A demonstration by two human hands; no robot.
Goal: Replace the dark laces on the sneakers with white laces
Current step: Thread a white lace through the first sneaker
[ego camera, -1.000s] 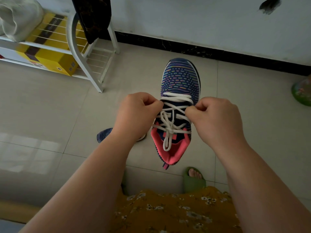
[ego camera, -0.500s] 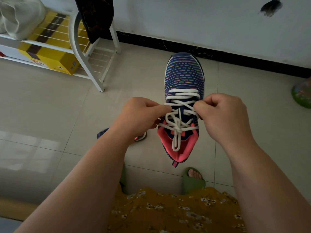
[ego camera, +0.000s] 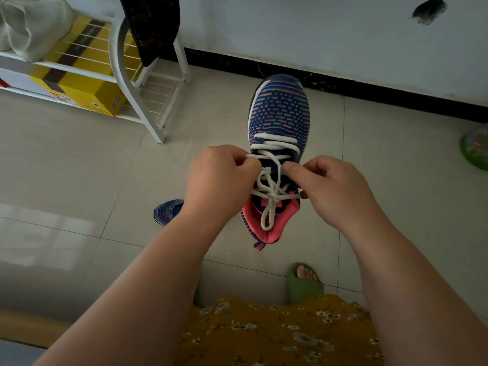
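Observation:
A navy sneaker (ego camera: 280,112) with rainbow dashes and a pink lining hangs in the air in front of me, toe pointing away. A white lace (ego camera: 272,143) is threaded through its eyelets and tied in a knot near the tongue, with a loop hanging over the pink collar. My left hand (ego camera: 216,180) pinches the lace at the shoe's left side. My right hand (ego camera: 332,188) pinches the lace at the right side. A second navy sneaker (ego camera: 167,211) lies on the floor, mostly hidden behind my left wrist.
A white wire shoe rack (ego camera: 137,96) stands at the back left with a yellow box (ego camera: 79,85) and pale fabric on it. A dark-skirted wall runs along the back. My foot in a green slipper (ego camera: 303,282) rests on the tiled floor. A green object (ego camera: 475,149) sits at the right edge.
Both hands have lifted the sneaker higher and further from me. Their pinch points have moved up the lacing toward the middle eyelets.

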